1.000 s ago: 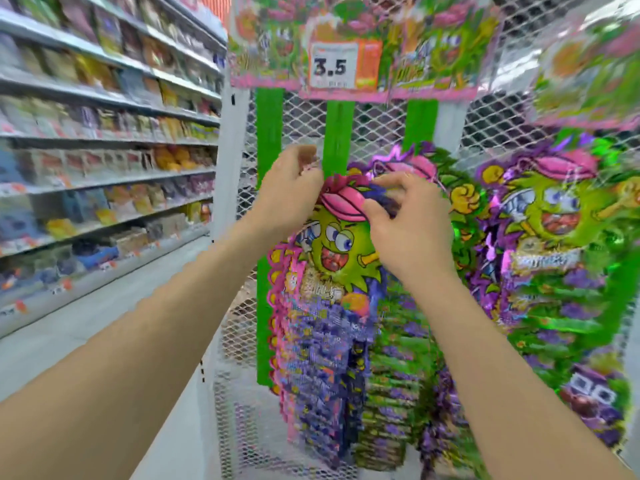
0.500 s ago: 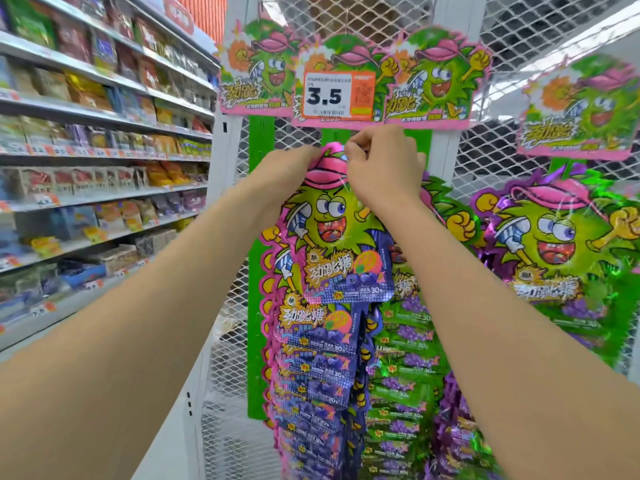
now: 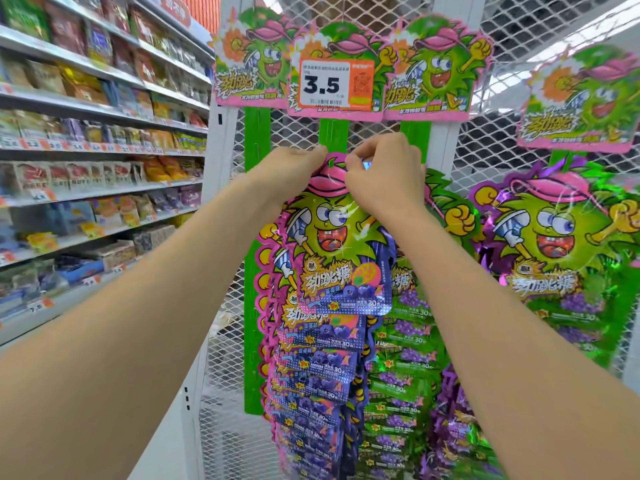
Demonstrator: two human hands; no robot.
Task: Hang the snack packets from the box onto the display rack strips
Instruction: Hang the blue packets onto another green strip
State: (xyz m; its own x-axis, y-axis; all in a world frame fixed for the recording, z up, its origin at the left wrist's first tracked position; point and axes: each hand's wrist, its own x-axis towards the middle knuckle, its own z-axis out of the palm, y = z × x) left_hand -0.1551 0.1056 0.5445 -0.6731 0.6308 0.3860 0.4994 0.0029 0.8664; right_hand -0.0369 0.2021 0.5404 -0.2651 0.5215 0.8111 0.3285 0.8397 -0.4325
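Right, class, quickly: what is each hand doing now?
Left hand: pinching the top of the snack packet.
Right hand: pinching that packet's top too, at the green strip.

The left hand and right hand pinch the top of a snack packet from either side, against the middle strip on the mesh rack. Directly above the grip sits the price tag, and below it hang the stacked packets. More packets hang to the right of the grip, and store shelves stand well to its left.
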